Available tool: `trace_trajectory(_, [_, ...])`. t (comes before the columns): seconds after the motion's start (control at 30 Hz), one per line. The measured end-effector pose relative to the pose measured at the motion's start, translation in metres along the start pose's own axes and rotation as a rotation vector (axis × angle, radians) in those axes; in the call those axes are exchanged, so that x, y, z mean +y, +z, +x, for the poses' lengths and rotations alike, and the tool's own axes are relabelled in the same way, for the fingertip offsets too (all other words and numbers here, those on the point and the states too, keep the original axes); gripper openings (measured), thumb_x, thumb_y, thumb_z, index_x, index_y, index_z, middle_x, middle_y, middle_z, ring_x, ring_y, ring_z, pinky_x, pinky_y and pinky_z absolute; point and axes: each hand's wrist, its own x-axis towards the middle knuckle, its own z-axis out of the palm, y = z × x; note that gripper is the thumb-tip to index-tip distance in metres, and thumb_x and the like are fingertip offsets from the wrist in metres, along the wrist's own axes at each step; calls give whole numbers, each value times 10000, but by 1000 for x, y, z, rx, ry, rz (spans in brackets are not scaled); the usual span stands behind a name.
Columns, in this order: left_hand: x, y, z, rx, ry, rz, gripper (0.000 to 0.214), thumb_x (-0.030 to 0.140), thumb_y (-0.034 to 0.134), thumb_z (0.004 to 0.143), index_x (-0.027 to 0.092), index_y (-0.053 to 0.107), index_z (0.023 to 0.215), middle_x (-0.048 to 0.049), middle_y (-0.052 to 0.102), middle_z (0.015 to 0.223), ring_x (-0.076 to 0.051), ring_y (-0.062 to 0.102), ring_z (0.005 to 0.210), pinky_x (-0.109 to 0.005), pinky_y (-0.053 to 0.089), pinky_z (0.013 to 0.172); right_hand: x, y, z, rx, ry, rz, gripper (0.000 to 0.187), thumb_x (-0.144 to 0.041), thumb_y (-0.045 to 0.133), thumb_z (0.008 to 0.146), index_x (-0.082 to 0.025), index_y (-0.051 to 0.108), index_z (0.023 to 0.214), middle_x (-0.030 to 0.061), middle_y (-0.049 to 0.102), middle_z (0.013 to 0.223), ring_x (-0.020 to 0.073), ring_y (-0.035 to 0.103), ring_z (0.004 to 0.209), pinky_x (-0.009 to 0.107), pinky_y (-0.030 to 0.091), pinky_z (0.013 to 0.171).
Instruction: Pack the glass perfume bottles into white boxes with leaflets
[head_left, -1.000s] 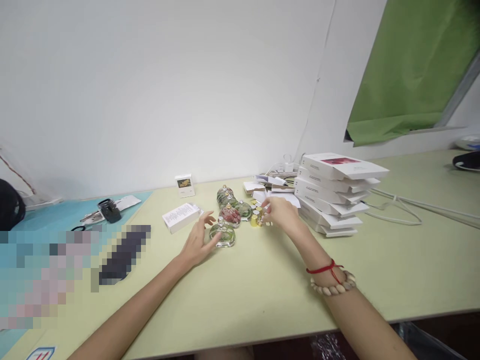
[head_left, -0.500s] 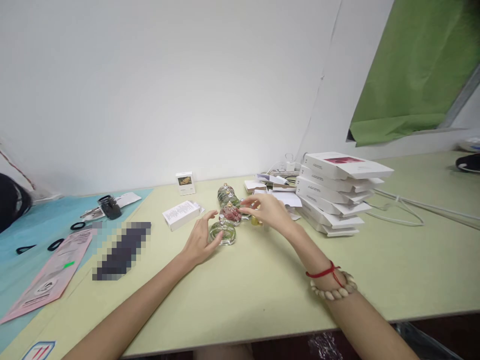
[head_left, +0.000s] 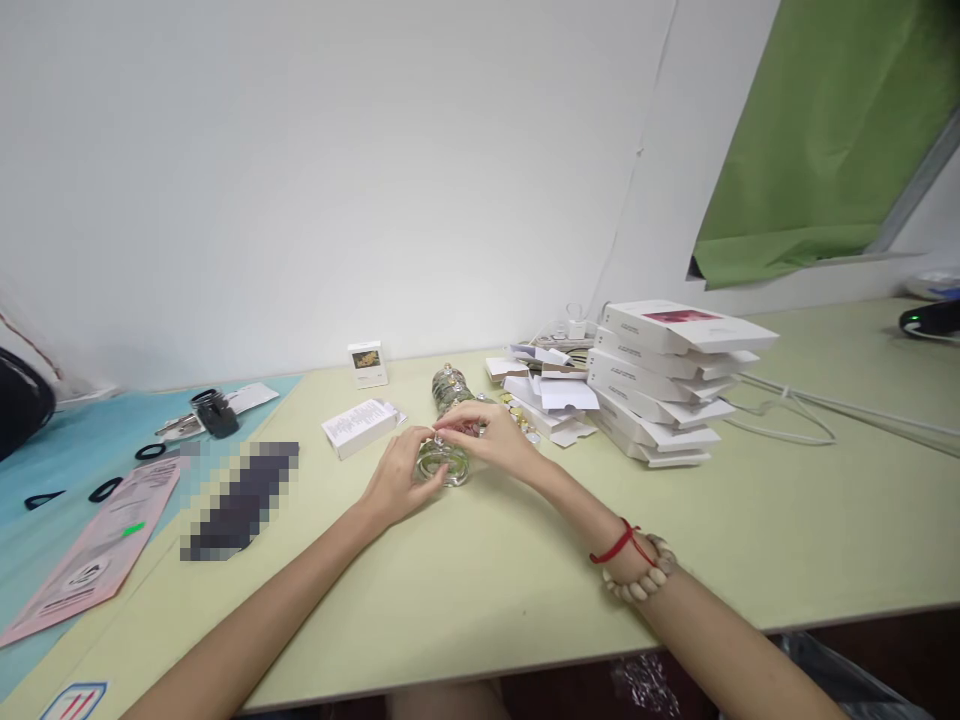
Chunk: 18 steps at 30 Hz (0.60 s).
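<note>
At the left edge sits a black object (head_left: 22, 400), partly out of view, beside a blue sheet (head_left: 41, 455) that carries three black loops (head_left: 150, 452), a dark jar (head_left: 216, 415) and, nearer, a pink packet (head_left: 97, 560). Right of the packet, a dark item (head_left: 244, 505) is pixelated and cannot be made out. On the pale yellow-green surface (head_left: 420, 600), a white box (head_left: 362, 428) lies flat, with a small picture box (head_left: 367, 364) upright on the far side. Just right of these, the left hand (head_left: 397, 475) curves around the left side of the nearest glass bottle (head_left: 457, 468), which stands upright with green inside, the thumb across its front. The right hand (head_left: 491, 438) reaches over from the right, fingertips drawn narrowly together at the bottle's neck; whether they grip a small part cannot be told. More bottles (head_left: 448, 385) stand close together on the far side, partly covered by this hand. Gold caps (head_left: 515, 410) lie to its right, then opened white cartons (head_left: 551, 398), a stack of white boxes (head_left: 652, 390) and a pale cable (head_left: 799, 432). A green cloth (head_left: 832, 150) hangs at far right.
</note>
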Motion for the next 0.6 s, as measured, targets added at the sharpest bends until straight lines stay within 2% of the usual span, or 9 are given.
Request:
trace_trajectory(0.13, [0, 1, 0, 19, 1, 34, 363, 296, 527, 749, 195, 422, 1082, -73, 535, 1029, -198, 513, 939, -345, 406, 825, 1, -5, 3, 93, 53, -6, 205, -302, 539, 773, -186, 668, 883, 49, 647, 885, 128, 597, 745, 236, 481, 628])
trace_trajectory(0.3, [0, 1, -1, 16, 24, 47, 399, 229, 525, 710, 189, 404, 1089, -72, 522, 1044, -188, 520, 937, -312, 427, 808, 9, -27, 4, 234, 180, -275, 208, -326, 552, 745, -188, 678, 835, 47, 660, 860, 127, 584, 644, 256, 460, 619])
trace_trajectory(0.43, [1, 1, -2, -8, 4, 63, 420, 189, 496, 706, 197, 394, 1114, -60, 524, 1037, -163, 539, 858, -284, 447, 733, 13, -42, 2, 169, 307, -524, 208, -364, 567, 730, -206, 698, 762, 37, 681, 807, 154, 597, 652, 253, 414, 580])
trace_trajectory(0.6, [1, 1, -1, -19, 6, 54, 426, 202, 503, 721, 208, 394, 1132, -48, 525, 1028, -149, 541, 847, -266, 461, 710, 18, -50, 0, 105, 429, -589, 161, -321, 593, 694, -214, 708, 730, 21, 692, 729, 160, 614, 666, 229, 398, 567])
